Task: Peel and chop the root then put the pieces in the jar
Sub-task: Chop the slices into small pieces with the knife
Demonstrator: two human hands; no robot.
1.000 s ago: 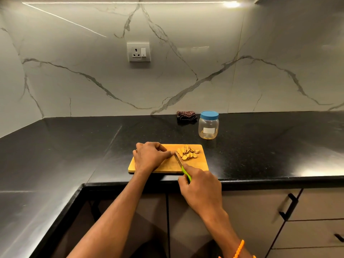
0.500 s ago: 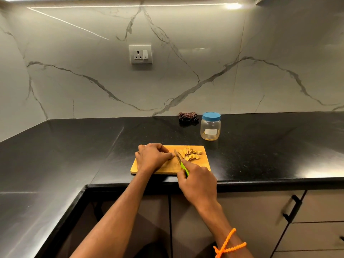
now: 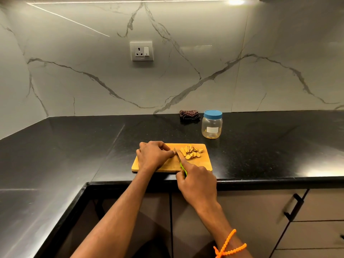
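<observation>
- The black tabletop (image 3: pixel 260 146) runs in an L along a marble-veined wall; below its front edge are cabinet doors and drawers with dark handles.
- A white wall socket (image 3: pixel 141 51) sits on the wall above the work area.
- A wooden cutting board (image 3: pixel 203 163) lies near the front edge of the tabletop, directly ahead of the person.
- The left hand (image 3: pixel 153 155) rests on the left half of the board, fingers curled down over something; its grip hides the remaining root, so what it holds cannot be told for certain.
- The right hand (image 3: pixel 197 183) is at the board's front edge, its grip closed round the green handle of a knife (image 3: pixel 178 158); an orange beaded band (image 3: pixel 229 244) circles that wrist.
- The knife's blade points away from the person, lying against the left fingertips, between them and the cut pieces.
- A clear jar (image 3: pixel 211 127) with a blue lid on stands upright behind the board's right corner, apart from it.
- A folded dark cloth (image 3: pixel 189 115) lies just left of the jar, by the wall.
- The sliced root pieces (image 3: pixel 190 152) lie heaped on the right rear part of the board, just right of the blade.
</observation>
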